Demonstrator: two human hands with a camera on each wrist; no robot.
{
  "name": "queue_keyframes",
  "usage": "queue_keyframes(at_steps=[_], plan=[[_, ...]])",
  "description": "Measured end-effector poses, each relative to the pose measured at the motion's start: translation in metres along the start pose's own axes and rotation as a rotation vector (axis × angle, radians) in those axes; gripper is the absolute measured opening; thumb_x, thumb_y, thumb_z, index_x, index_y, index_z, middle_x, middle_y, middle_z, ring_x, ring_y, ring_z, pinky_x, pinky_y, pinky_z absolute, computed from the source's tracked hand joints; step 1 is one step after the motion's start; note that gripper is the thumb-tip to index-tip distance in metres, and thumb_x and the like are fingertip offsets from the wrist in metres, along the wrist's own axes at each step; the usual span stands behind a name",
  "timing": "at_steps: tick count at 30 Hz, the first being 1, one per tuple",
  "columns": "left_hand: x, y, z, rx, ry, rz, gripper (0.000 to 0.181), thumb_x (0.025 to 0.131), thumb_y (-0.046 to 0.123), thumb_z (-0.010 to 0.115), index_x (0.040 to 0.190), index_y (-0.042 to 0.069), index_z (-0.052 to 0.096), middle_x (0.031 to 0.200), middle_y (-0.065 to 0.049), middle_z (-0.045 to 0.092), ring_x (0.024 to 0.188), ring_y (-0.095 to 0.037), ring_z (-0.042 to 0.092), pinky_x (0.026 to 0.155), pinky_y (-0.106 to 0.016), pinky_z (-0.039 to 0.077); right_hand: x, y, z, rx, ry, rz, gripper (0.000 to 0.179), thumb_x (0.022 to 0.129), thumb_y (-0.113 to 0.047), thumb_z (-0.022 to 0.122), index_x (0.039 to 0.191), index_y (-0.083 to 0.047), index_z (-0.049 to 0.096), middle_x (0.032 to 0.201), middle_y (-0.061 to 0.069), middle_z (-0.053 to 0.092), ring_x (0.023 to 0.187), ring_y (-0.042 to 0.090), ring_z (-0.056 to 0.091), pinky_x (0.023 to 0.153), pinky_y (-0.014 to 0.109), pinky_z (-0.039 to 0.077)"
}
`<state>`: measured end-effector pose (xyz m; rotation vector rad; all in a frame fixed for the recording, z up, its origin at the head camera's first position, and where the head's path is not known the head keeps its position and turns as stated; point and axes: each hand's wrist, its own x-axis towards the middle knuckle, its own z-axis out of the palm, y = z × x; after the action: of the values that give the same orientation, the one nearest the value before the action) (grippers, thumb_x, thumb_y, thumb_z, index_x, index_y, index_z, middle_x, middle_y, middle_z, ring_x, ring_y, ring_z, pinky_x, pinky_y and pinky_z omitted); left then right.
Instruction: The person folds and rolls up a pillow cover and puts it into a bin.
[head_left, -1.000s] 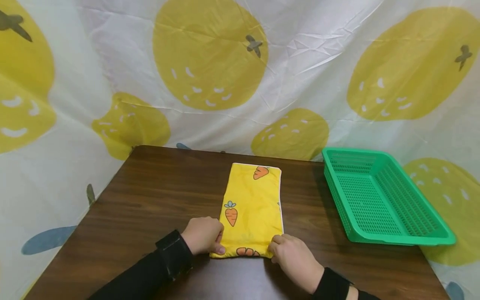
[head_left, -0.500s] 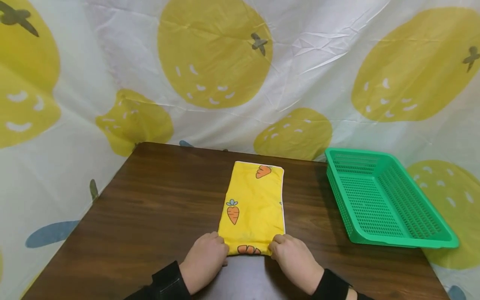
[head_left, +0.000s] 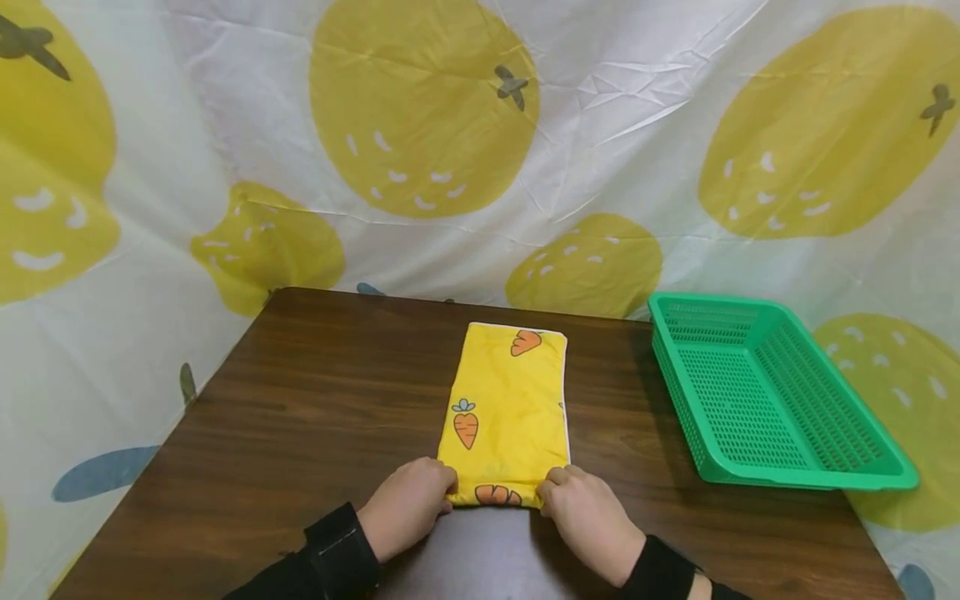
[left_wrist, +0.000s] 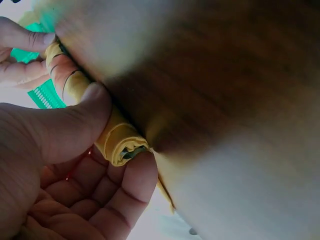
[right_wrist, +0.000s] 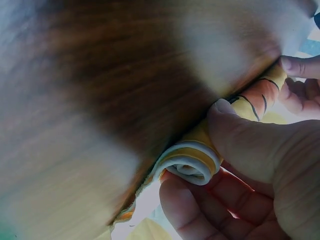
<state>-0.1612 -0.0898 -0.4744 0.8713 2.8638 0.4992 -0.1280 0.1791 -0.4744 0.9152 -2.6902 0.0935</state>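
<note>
A yellow cloth (head_left: 510, 400) printed with orange carrots lies folded into a long rectangle, its white border showing on the far and right sides. Its near edge is rolled into a small tube, whose spiral end (left_wrist: 131, 150) shows in the left wrist view. My left hand (head_left: 411, 504) pinches the left end of this roll between thumb and fingers. At the other end, my right hand (head_left: 591, 518) grips the roll the same way; the right wrist view shows the white-edged coil (right_wrist: 187, 165) beside its thumb. The cloth beyond the roll lies flat.
A green plastic basket (head_left: 806, 478) with perforated sides stands at the right of the dark wooden table (head_left: 330, 392). Behind the table hangs a white curtain (head_left: 442, 250) with large yellow fruit prints.
My left hand has shifted its hold on the near left corner, and that corner now sits further in, to the right. The right hand keeps its grip almost in place.
</note>
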Motion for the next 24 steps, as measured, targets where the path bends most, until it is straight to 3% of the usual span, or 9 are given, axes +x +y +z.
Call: queue_keyframes(at_steps=[4, 8, 12, 14, 17, 24], plan=[[0.002, -0.001, -0.001, 0.045, -0.001, 0.052, 0.007, 0.092, 0.01, 0.082, 0.091, 0.011, 0.075, 0.079, 0.003, 0.062, 0.07, -0.009, 0.051, 0.068, -0.03, 0.05, 0.002, 0.001, 0.001, 0.006, -0.016, 0.016, 0.023, 0.074, -0.016, 0.093, 0.076, -0.012, 0.071, 0.073, -0.004, 0.062, 0.068, 0.012, 0.056, 0.063, 0.027, 0.052], [0.014, -0.007, -0.007, 0.007, -0.071, 0.055, 0.006, 0.092, 0.009, 0.082, 0.089, 0.011, 0.077, 0.072, 0.004, 0.059, 0.065, -0.011, 0.049, 0.064, -0.028, 0.046, 0.004, 0.001, 0.003, 0.002, -0.024, 0.025, 0.025, 0.072, -0.021, 0.094, 0.075, -0.013, 0.07, 0.071, -0.004, 0.06, 0.066, 0.012, 0.056, 0.063, 0.028, 0.052], [0.033, -0.019, -0.015, -0.113, -0.213, 0.013, 0.013, 0.089, 0.008, 0.084, 0.081, 0.012, 0.075, 0.068, 0.004, 0.057, 0.061, -0.012, 0.05, 0.059, -0.026, 0.045, 0.005, 0.001, 0.006, -0.004, -0.025, 0.043, 0.025, 0.073, -0.023, 0.094, 0.075, -0.013, 0.071, 0.072, -0.003, 0.057, 0.067, 0.013, 0.056, 0.063, 0.029, 0.051], [0.042, -0.024, -0.022, -0.183, -0.301, -0.04, 0.015, 0.089, 0.009, 0.086, 0.08, 0.012, 0.074, 0.07, 0.003, 0.058, 0.061, -0.013, 0.055, 0.057, -0.027, 0.05, 0.005, 0.0, 0.007, -0.005, -0.023, 0.058, 0.025, 0.075, -0.022, 0.094, 0.076, -0.013, 0.07, 0.074, -0.003, 0.056, 0.067, 0.014, 0.055, 0.062, 0.029, 0.051], [0.051, -0.025, -0.03, -0.236, -0.366, -0.121, 0.022, 0.084, 0.01, 0.09, 0.075, 0.012, 0.07, 0.071, -0.001, 0.059, 0.059, -0.017, 0.059, 0.053, -0.029, 0.053, 0.006, -0.002, 0.008, -0.009, -0.022, 0.078, 0.025, 0.077, -0.02, 0.094, 0.077, -0.013, 0.07, 0.076, -0.002, 0.054, 0.067, 0.014, 0.055, 0.061, 0.03, 0.05], [0.059, -0.026, -0.031, -0.191, -0.355, -0.158, 0.03, 0.081, 0.012, 0.093, 0.07, 0.013, 0.065, 0.07, -0.001, 0.058, 0.059, -0.02, 0.059, 0.049, -0.031, 0.052, 0.006, -0.001, 0.008, -0.07, 0.027, 0.058, 0.025, 0.076, -0.02, 0.094, 0.075, -0.014, 0.069, 0.074, -0.002, 0.058, 0.069, 0.016, 0.053, 0.063, 0.028, 0.047]])
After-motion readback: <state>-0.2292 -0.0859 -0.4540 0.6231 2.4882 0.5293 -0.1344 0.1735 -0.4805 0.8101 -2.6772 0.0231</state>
